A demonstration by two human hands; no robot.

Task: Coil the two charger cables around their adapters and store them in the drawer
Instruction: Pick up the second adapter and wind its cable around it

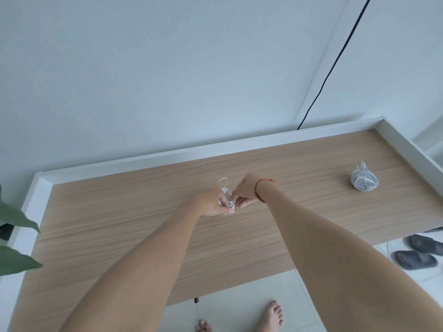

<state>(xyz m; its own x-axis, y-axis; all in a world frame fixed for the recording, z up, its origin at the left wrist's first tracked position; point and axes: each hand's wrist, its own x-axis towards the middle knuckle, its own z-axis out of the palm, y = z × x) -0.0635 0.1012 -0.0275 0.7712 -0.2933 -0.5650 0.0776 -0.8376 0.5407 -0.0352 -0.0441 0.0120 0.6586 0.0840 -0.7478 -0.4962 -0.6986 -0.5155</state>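
Hands meet over the middle of the wooden bench (119, 224), arms reaching in from the near edge. The left hand (211, 203) is curled round a white adapter (227, 196), its fingers wrapped over turns of white cable wound about the body. A small loop of that cable (221, 181) sticks out past the knuckles on the far side. The right hand (244, 191), with a red string (260, 190) at the wrist, pinches the cable just beside the adapter with its fingertips, touching the left hand's fingers. The second charger (364, 179) lies well apart on the bench's right end, its cable already coiled round its adapter, near the white raised rim. A black cord (335, 61) runs down the wall behind the bench. Green leaves (16, 216) show at the left edge, dark slippers (416, 258) sit on the floor to the right, and bare feet (273, 315) stand below the bench edge.
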